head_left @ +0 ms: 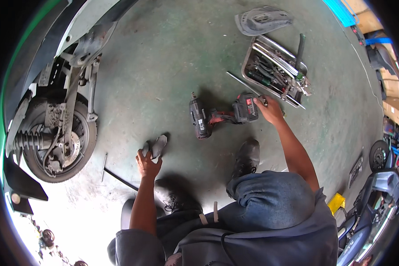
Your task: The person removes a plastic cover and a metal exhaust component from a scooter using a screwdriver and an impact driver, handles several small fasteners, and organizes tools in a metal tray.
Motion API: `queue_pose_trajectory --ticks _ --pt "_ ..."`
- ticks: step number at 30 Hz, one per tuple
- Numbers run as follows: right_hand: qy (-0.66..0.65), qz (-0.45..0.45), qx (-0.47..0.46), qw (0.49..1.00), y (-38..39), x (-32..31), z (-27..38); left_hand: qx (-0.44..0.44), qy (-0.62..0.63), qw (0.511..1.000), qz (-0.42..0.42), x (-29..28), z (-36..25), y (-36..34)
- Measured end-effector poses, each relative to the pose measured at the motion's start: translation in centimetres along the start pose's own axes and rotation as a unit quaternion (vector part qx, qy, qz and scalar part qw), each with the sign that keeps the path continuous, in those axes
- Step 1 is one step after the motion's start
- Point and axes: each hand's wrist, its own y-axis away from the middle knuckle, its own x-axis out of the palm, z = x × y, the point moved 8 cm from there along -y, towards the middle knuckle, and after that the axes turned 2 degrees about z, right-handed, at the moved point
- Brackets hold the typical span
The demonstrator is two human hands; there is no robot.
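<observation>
My left hand (pixel 149 164) grips a small grey piece (pixel 159 144) low over the floor, its fingers curled at the piece's near edge. My right hand (pixel 268 109) is closed beside the battery end of a black and red cordless impact wrench (pixel 201 119) lying on its side; a small metal item shows at its fingers, too hidden to make out. Behind that hand, a metal tray (pixel 247 56) holds several pliers and other hand tools, with a long thin rod (pixel 237 79) beside it.
A vehicle's rear wheel (pixel 86 146) and shock stand at left. A grey moulded part (pixel 248 23) lies beyond the tray. A bar tool (pixel 119 177) lies left of my feet. At right are cardboard boxes (pixel 392 109), a spare wheel (pixel 379 156) and another two-wheeler (pixel 372 204).
</observation>
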Motion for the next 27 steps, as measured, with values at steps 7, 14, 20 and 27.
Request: queue_pose_trajectory --ticks 7,14,20,27 --pt "0.254 -0.138 -0.266 0.920 2.7 -0.8 8.7 0.011 0.046 0.999 0.014 1.3 0.0 -1.1" --pt "0.363 0.003 -0.419 0.832 7.8 8.8 15.4 -0.033 0.238 0.962 -0.126 -3.0 -4.1 -3.7" --pt "0.374 -0.039 -0.398 0.837 5.4 10.4 13.8 -0.057 0.683 0.725 0.061 -3.0 -14.0 -9.9" --pt "0.348 0.059 -0.374 0.858 7.9 10.6 13.4 -0.049 0.715 0.649 0.255 -1.1 -21.2 -14.9"
